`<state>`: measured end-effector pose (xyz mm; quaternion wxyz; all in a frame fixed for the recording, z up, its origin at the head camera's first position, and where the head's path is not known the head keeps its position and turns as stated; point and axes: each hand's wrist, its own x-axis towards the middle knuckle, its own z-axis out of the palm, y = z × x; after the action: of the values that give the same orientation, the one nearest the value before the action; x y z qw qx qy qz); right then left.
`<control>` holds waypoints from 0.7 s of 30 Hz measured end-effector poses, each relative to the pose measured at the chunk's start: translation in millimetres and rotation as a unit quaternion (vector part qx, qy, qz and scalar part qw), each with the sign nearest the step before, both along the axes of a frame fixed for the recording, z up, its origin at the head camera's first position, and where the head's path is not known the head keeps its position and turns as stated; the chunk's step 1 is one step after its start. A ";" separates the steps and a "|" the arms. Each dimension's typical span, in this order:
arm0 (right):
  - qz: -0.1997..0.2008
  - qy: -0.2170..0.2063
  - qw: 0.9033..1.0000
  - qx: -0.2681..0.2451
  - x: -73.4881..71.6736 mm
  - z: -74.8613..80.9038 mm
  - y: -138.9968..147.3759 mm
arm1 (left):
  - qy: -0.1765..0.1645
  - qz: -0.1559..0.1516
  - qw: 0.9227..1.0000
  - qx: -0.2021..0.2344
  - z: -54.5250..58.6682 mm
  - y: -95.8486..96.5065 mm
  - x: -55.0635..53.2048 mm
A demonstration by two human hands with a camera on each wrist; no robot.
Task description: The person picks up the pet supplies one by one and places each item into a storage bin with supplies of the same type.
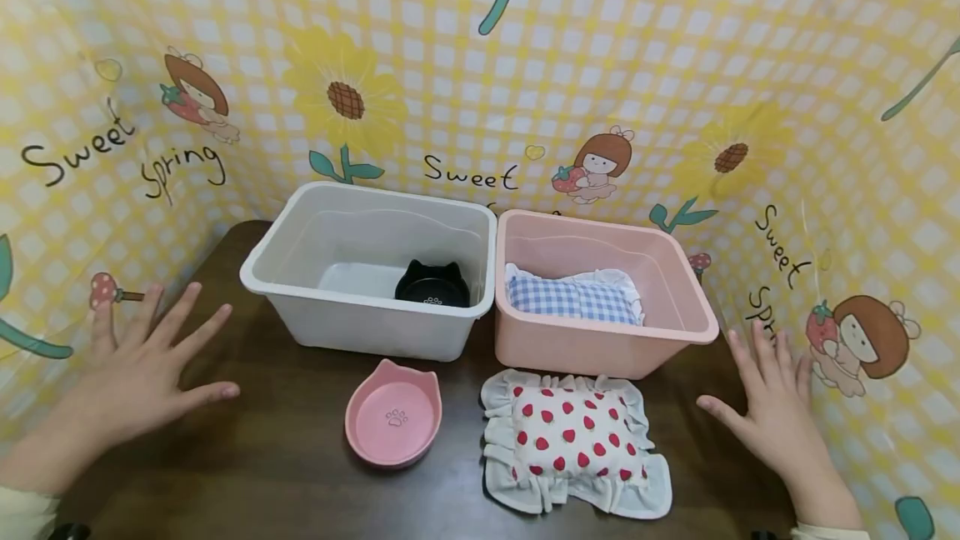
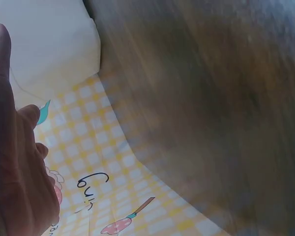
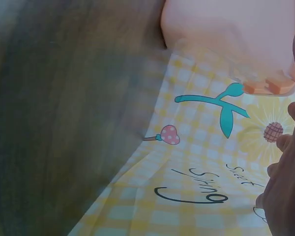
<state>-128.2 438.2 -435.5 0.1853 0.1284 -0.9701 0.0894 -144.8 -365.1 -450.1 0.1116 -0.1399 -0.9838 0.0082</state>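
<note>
My left hand (image 1: pixel 142 373) is spread at the left side, fingers straight, holding nothing. On the right, my right hand (image 1: pixel 776 415) is likewise spread and holds nothing, beside the pink bin (image 1: pixel 592 348). A pink cat-eared bowl (image 1: pixel 393 419) with a paw print lies in front of the white bin (image 1: pixel 375 323). To its right is a strawberry-print pillow (image 1: pixel 577 440) with white ruffles, in front of the pink bin. Inside the white bin, at its right end, sits a black cat-eared bowl (image 1: pixel 432 283). A blue gingham pillow (image 1: pixel 573 298) lies in the pink bin.
Both bins stand side by side at the back of the dark brown table (image 1: pixel 285 440). Behind and at both sides hangs a yellow checked cloth (image 1: pixel 450 90) printed with flowers, figures and lettering.
</note>
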 end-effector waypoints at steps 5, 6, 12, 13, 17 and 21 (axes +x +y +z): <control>-0.004 0.002 1.000 -0.012 0.4 3.5 1.0 | -0.007 -0.001 1.000 -0.002 1.2 2.1 -4.9; -0.005 0.003 1.000 -0.015 0.3 4.2 1.4 | -0.009 -0.001 1.000 -0.004 1.0 2.4 -5.3; -0.010 0.004 1.000 -0.023 -4.3 9.9 0.2 | -0.013 -0.005 1.000 0.002 -0.8 3.5 -5.2; -0.009 0.004 1.000 -0.025 -5.6 10.8 -0.7 | -0.013 -0.008 1.000 0.008 -1.0 3.5 -5.3; 0.000 0.010 0.999 -0.035 -9.0 14.2 -3.5 | -0.014 -0.013 1.000 0.023 -3.1 3.6 -5.6; 0.005 0.017 0.999 -0.049 -7.7 16.8 -3.0 | -0.018 -0.015 0.999 0.030 -7.3 4.7 -4.2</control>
<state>-135.9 435.2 -418.7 0.2077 0.1251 -0.9606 0.1357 -149.0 -360.4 -457.3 0.0979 -0.1514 -0.9833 -0.0259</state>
